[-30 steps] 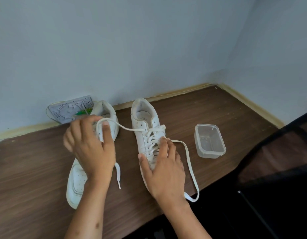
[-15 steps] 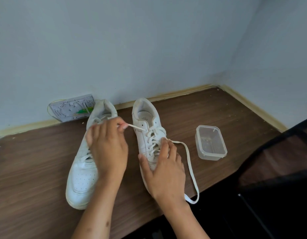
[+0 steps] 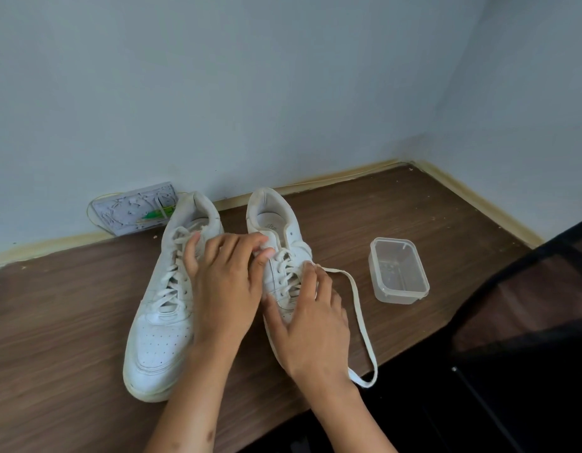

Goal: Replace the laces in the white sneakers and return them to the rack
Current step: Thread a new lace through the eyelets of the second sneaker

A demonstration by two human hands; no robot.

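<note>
Two white sneakers stand side by side on the wooden table point(image 3: 54, 338), toes toward me. The left sneaker point(image 3: 165, 308) is fully laced. My left hand point(image 3: 224, 282) reaches across to the right sneaker point(image 3: 276, 220) and pinches the lace end at its upper left eyelets. My right hand point(image 3: 309, 318) rests on that sneaker's tongue and toe, fingers straight, pressing it down. The other lace end point(image 3: 361, 318) loops loose from the right eyelets over the table to the front edge.
A clear plastic container point(image 3: 399, 271) sits right of the sneakers. A white socket plate point(image 3: 132, 209) with a green item leans against the wall behind the left sneaker. A dark chair point(image 3: 528, 322) stands at the right, past the table's front edge.
My left hand has carried the lace end rightward, from above the left sneaker to the right sneaker's top eyelets, so the lace is no longer stretched out. My right hand has stayed put.
</note>
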